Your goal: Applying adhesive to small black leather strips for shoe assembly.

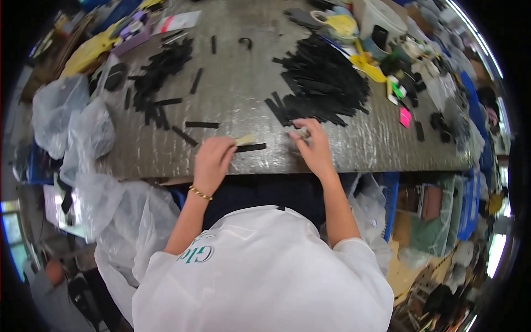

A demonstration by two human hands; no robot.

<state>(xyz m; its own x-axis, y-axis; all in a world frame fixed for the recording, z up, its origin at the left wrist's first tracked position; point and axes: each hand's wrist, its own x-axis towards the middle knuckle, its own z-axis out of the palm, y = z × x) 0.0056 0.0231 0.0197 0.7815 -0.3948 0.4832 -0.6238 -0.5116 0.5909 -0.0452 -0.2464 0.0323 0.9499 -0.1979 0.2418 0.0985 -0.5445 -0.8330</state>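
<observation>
My left hand (213, 156), with a beaded bracelet on its wrist, is closed at the table's near edge. Its fingertips pinch a small pale yellow piece (245, 139). Just below that piece a short black strip (252, 148) lies beside the fingers; whether they touch it I cannot tell. My right hand (316, 148) is curled just below a big heap of black strips (321, 77). Something small and pale (302, 133) shows between its thumb and fingers, too small to name.
A looser pile of black strips (160, 66) lies at the left, with single strips nearby. Yellow scissor-like handles (369, 67), a pink tag (405, 117) and a white tub (381, 19) are at the right. Clear plastic bags (61, 113) hang over the left edge.
</observation>
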